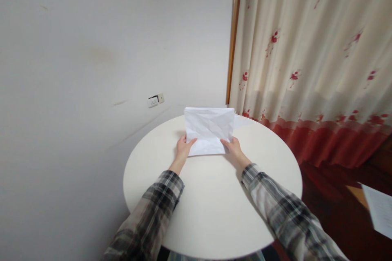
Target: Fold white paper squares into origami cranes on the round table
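A stack of white paper sheets (210, 124), creased on its front face, stands tilted up over the round white table (211, 208). My left hand (184, 147) grips its lower left side, thumb across the front. On the lower right side, my right hand (233, 148) holds it the same way. The fingers behind the paper are mostly hidden. Both thumbs press on the near face. Whether the bottom edge of the stack touches the tabletop I cannot tell.
More white paper (241, 121) lies on the table behind the stack, at the right. A white wall with a socket (152, 102) borders the table's left and back. A patterned curtain (306, 69) hangs at the right. Printed paper (379, 210) shows at the lower right.
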`<state>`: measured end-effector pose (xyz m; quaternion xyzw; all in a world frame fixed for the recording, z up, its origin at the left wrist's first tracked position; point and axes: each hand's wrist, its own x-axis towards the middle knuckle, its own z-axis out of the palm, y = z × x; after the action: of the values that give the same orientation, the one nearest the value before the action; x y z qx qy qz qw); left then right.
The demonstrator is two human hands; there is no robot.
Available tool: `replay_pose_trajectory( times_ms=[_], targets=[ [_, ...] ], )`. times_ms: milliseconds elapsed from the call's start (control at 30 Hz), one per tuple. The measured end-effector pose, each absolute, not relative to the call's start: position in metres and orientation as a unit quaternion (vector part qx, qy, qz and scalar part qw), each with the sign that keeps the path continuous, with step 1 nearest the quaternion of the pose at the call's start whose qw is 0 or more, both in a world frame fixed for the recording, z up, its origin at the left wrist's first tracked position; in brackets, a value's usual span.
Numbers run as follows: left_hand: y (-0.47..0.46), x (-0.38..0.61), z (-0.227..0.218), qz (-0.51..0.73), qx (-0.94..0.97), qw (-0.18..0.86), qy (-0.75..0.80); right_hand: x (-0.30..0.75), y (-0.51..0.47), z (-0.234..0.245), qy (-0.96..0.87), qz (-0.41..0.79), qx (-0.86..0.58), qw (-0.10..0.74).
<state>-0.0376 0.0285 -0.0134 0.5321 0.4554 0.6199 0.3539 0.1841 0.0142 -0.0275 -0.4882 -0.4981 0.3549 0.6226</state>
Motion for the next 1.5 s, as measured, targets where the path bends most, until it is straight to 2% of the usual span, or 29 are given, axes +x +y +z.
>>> replay_pose_trajectory(
  times_ms=[167, 300, 467, 533, 633, 767, 900, 1033, 1167, 1333, 1500],
  targets=[
    [0.018, -0.035, -0.006, 0.645, 0.453, 0.475, 0.39, 0.174, 0.01, -0.027, -0.429, 0.435, -0.46, 0.644],
    [0.013, -0.025, -0.002, 0.674, 0.376, 0.56, 0.301, 0.161, 0.006, -0.026, -0.331, 0.47, -0.419, 0.703],
    [0.003, -0.002, -0.003, 0.6, 0.434, 0.616, 0.269, 0.136, -0.002, -0.023, -0.295, 0.481, -0.378, 0.734],
    [0.002, 0.004, -0.006, 0.618, 0.417, 0.6, 0.289, 0.124, -0.008, -0.022, -0.307, 0.504, -0.348, 0.729],
    [0.006, 0.003, -0.01, 0.684, 0.394, 0.512, 0.339, 0.11, -0.016, -0.022, -0.331, 0.562, -0.291, 0.7],
    [0.015, -0.016, -0.015, 0.685, 0.42, 0.466, 0.371, 0.122, -0.013, -0.02, -0.327, 0.596, -0.261, 0.685],
    [0.018, -0.032, -0.015, 0.651, 0.448, 0.47, 0.394, 0.166, 0.002, -0.017, -0.314, 0.555, -0.298, 0.71],
    [0.016, -0.034, -0.011, 0.633, 0.46, 0.465, 0.413, 0.205, 0.011, -0.018, -0.423, 0.544, -0.386, 0.614],
    [0.014, -0.03, -0.005, 0.649, 0.452, 0.433, 0.432, 0.215, 0.017, -0.021, -0.529, 0.449, -0.444, 0.568],
    [0.012, -0.029, 0.005, 0.695, 0.438, 0.366, 0.436, 0.203, 0.022, -0.018, -0.573, 0.396, -0.418, 0.582],
    [0.01, -0.029, 0.008, 0.665, 0.484, 0.384, 0.419, 0.193, 0.009, -0.007, -0.553, 0.388, -0.407, 0.615]
  ],
)
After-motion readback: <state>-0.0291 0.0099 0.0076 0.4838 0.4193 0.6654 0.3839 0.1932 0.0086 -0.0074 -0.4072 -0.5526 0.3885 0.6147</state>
